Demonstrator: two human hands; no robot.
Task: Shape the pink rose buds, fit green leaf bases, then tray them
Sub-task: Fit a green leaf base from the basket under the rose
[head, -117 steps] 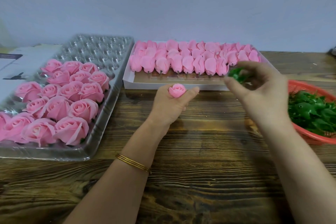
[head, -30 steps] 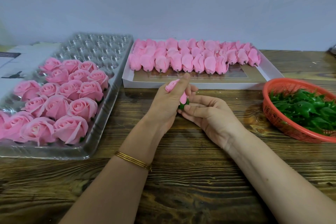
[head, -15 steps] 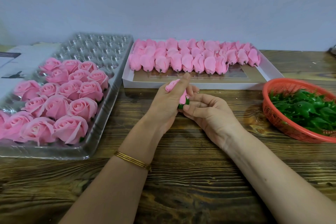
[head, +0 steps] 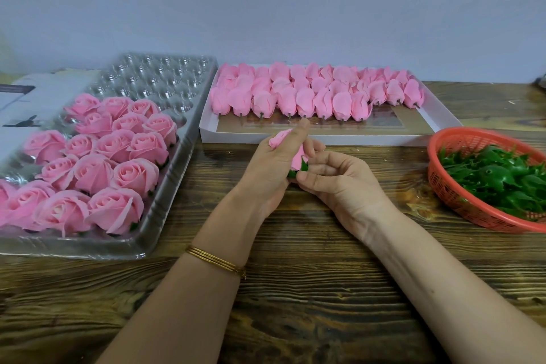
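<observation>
In the head view, the left hand gripped a pink rose bud over the counter, and the right hand pinched a green leaf base against the bud's underside, so fitting looked under way and this bud was not yet trayed. Left of the hands, the clear tray held finished roses in its nearer cups, with its far cups bare. Beyond the hands the white box held rows of unshaped buds, and to their right the red basket held spare leaf bases, so much work seemingly remained.
</observation>
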